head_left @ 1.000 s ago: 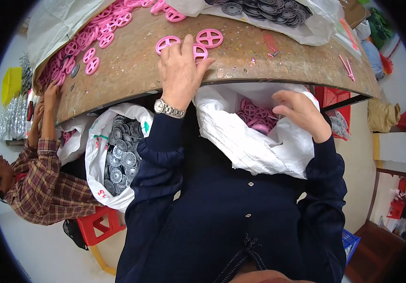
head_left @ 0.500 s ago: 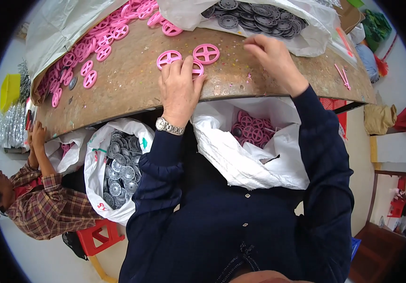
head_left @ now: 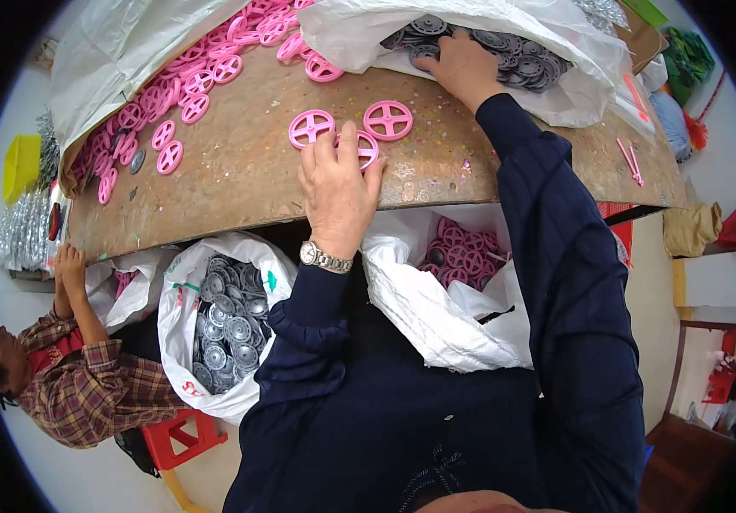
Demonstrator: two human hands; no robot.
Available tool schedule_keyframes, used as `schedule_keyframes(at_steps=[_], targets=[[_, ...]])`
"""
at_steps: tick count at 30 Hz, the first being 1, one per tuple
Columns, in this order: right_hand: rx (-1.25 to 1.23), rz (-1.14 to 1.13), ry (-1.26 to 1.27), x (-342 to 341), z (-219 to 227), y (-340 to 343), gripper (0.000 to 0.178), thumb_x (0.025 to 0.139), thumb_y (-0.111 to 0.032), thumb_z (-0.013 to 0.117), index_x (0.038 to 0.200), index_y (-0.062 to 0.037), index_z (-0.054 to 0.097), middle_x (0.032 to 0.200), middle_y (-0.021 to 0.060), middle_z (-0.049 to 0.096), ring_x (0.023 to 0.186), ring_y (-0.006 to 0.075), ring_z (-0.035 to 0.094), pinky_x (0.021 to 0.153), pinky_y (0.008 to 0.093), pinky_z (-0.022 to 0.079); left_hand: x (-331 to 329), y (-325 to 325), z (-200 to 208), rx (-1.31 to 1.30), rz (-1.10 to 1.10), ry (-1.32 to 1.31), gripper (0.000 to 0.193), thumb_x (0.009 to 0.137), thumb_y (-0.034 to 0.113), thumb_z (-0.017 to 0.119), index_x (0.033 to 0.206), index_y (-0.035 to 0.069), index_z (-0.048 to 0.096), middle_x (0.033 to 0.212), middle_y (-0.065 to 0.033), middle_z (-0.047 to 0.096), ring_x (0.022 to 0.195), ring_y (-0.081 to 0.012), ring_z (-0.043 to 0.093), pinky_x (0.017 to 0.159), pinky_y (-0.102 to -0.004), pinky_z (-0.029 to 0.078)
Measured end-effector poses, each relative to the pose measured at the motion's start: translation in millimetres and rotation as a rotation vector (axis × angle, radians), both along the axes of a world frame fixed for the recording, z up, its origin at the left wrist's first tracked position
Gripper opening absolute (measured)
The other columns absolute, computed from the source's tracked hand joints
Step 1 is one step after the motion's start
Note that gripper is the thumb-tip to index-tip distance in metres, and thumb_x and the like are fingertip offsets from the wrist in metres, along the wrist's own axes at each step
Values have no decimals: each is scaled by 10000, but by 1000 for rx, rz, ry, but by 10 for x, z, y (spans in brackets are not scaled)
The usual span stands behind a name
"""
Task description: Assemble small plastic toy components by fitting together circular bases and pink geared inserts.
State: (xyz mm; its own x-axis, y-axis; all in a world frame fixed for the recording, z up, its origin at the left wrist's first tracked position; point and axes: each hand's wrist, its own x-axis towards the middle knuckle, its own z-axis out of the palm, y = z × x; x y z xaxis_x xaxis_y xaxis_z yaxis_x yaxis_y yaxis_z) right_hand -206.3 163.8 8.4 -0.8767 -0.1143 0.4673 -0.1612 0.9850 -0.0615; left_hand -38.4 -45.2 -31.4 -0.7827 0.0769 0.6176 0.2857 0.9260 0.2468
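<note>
My left hand [head_left: 339, 192], with a watch at the wrist, holds a pink spoked wheel [head_left: 370, 152] down near the table's front edge. Its fingers lie over the wheel, with the thumb at the right rim. Just beyond are two more pink wheels, one at the fingertips [head_left: 310, 128] and one to the right [head_left: 388, 120]. My right hand [head_left: 465, 70] reaches into the mouth of a white sack [head_left: 342, 38] lying on the table. Thumb and forefinger are around a grey ridged disc [head_left: 424, 55] at the edge of the pile; the other fingertips are hidden.
Many pink wheels [head_left: 159, 96] spill from another sack [head_left: 99, 68] at left. Below the table edge stand open sacks of grey discs [head_left: 233, 329] and pink wheels [head_left: 462, 256]. A person in a checked shirt [head_left: 99, 389] works at far left. Pink sticks [head_left: 630, 162] lie at right.
My right hand has moved forward from above the table into the sack of grey discs. My left hand stays on the pink wheel, and the whole view has shifted slightly.
</note>
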Motion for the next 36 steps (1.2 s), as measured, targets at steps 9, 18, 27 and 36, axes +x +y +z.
schedule_keyframes(at_steps=[9,18,27,36], targets=[[-248,3,-29,-95,-108,93,428,787,-406,774,988,-40,680,1010,161,703,941,342,693,744,461,550,-4,-14,1,22,-11,38,719,760,295,803,1365,70,488,1146,-145,550,1099,-331,511,926,-466,424],[-758,186,-45,9,-205,354,364,800,-344,768,959,-26,689,838,96,707,738,228,666,673,351,510,-84,-33,-21,258,-168,-44,908,692,319,856,1412,31,382,1185,-177,562,1090,-363,536,938,-467,421],[-1276,457,-650,1340,176,65,204,941,-270,680,943,-78,613,762,-59,546,662,28,487,565,198,362,67,-111,11,464,-397,8,1008,654,156,883,1460,28,291,1200,-191,535,1087,-352,547,948,-449,452],[-1408,471,-754,1783,142,-51,148,952,-231,672,943,-107,591,874,-56,599,782,27,569,703,185,457,277,153,151,344,-563,154,1028,610,125,902,1459,50,328,1284,-192,521,1185,-372,529,966,-449,469]])
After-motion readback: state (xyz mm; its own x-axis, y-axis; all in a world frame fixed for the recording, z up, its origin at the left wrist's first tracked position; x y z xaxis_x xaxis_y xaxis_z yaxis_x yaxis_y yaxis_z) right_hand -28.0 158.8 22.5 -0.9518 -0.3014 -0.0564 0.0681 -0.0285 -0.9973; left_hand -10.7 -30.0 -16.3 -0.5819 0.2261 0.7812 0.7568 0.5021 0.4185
